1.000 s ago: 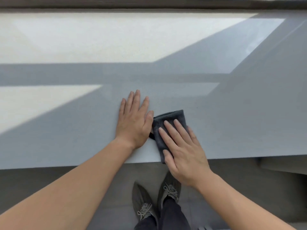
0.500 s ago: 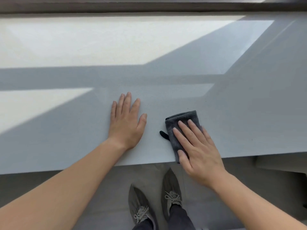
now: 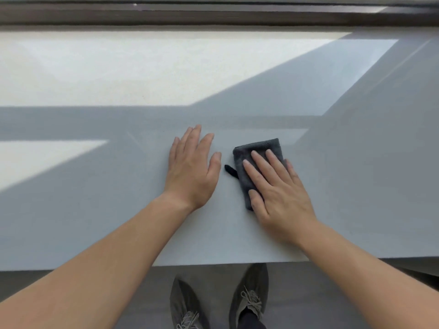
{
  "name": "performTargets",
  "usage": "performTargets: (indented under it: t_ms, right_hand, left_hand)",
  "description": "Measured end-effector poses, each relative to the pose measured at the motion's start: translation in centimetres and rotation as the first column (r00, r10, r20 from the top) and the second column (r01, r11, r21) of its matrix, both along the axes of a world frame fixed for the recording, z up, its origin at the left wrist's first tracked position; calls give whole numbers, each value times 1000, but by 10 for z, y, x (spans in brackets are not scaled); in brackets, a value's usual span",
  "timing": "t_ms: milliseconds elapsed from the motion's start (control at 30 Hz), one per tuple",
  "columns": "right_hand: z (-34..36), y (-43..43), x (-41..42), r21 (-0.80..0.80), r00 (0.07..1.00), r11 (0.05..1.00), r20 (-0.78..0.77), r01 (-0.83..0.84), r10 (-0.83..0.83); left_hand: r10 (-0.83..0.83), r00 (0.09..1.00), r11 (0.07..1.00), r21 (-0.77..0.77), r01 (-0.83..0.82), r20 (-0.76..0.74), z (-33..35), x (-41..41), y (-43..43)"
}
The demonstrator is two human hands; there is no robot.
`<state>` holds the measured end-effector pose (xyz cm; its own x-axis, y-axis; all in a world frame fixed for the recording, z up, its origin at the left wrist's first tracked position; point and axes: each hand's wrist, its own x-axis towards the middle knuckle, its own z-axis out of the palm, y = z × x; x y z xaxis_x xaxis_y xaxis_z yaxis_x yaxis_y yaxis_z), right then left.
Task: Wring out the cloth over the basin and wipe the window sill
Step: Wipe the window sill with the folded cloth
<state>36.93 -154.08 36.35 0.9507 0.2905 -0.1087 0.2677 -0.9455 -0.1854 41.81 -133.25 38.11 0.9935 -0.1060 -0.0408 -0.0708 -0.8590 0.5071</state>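
Window sill (image 3: pixel 356 186): a broad, flat, pale grey surface. It lies beneath the cloth (image 3: pixel 259 150) and extends well past it on all sides. Sunlit patches fall on it beyond and to the left of the cloth; the area around the cloth is in shade.

Window frame (image 3: pixel 213 15): a dark band along the sill's far edge, well beyond the cloth.

Floor (image 3: pixel 308 293): grey, below the sill's near edge, on the person's side of the cloth.

Right hand (image 3: pixel 280 193): laid palm-down on the cloth. Fingers are straight, slightly spread and pressed flat on the fabric. The thumb lies over the cloth's near left corner. The hand covers the near right portion of the cloth.

Left hand (image 3: pixel 192 172): flat on the bare sill just left of the cloth, not touching it. Fingers are straight and close together, thumb angled out.

Shoes (image 3: pixel 249 290): two dark laced shoes on the floor, nearer the person than the cloth.

Cloth: dark grey, folded into a small rectangle, lying flat on the sill. A small dark tab (image 3: pixel 230 170) projects from its left edge.
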Motion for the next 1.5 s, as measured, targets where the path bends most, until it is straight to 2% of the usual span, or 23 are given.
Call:
performTargets:
  t_ms: [133, 200, 233, 300, 367, 433, 500, 600, 667, 700, 767, 867, 933, 1033, 1100, 1133, 1267, 1333, 1400, 1500]
  right_hand:
    - [4, -55, 75, -16, 933, 934, -44, 357, -358]
    - [3, -49, 88, -27, 906, 907, -31, 421, -422]
    - [3, -40, 86, -25, 916, 916, -19, 400, -400]
    - [2, -22, 65, -2, 973, 973, 9, 230, -230]
    - [1, -19, 43, 23, 1000, 1000, 27, 5, -5]
    - [1, -38, 53, 13, 991, 991, 3, -131, 131]
    - [1, -62, 86, -16, 997, 997, -16, -74, 74]
    - [4, -81, 151, -11, 965, 967, -62, 256, -256]
    - [4, -62, 170, -4, 943, 944, -43, 331, -331]
    - [3, -47, 168, 4, 957, 958, -33, 288, -287]
    - [1, -24, 150, 16, 997, 997, -9, 78, -78]
    - [3, -40, 154, 18, 983, 984, -40, -178, 179]
    - [2, -64, 184, -20, 991, 991, -40, -130, 129]
    - [5, -78, 231, 15, 971, 973, -65, 231, -229]
    - [6, -56, 238, 24, 944, 944, -40, 330, -329]
    - [6, -42, 234, 31, 954, 953, -35, 300, -299]
    - [6, -26, 203, 21, 998, 999, -34, -48, 49]
    - [7, -45, 214, 13, 992, 993, -39, -120, 121]
    - [6, -67, 239, 0, 999, 999, -30, -45, 45]
    - [4, -75, 271, 21, 951, 951, -54, 307, -306]
  left_hand:
    - [-14, 999, 999, 42, 15, -38, -5, 22, -16]
    - [4, 996, 994, 105, 5, -87, -11, 32, -23]
    - [21, 995, 988, 157, -5, -99, -15, 34, -26]
    - [41, 997, 968, 249, -21, -73, -20, 32, -31]
    - [51, 998, 962, 270, -37, -46, -21, 29, -33]
    - [57, 997, 962, 270, -42, -49, -21, 30, -35]
    - [53, 997, 959, 280, -36, -53, -21, 31, -36]
    - [57, 998, 958, 285, -45, -37, -21, 31, -37]
    - [73, 997, 957, 282, -66, -16, -21, 33, -38]
    - [84, 996, 959, 274, -79, -4, -21, 35, -39]
    - [122, 992, 958, 260, -122, 18, -19, 41, -43]
    - [172, 985, 954, 251, -166, -1, -21, 48, -48]
    - [171, 985, 952, 257, -165, -2, -23, 47, -50]
    - [169, 986, 953, 254, -163, -2, -23, 46, -51]
    - [179, 984, 946, 276, -171, -6, -22, 50, -50]
    - [184, 983, 940, 291, -176, -2, -20, 55, -51]
    - [186, 982, 943, 274, -186, 26, -11, 93, -58]
    - [162, 987, 952, 259, -161, 19, -7, 119, -60]
    - [120, 993, 959, 258, -118, 6, -6, 142, -59]
    - [67, 997, 963, 263, -58, -25, -13, 168, -57]
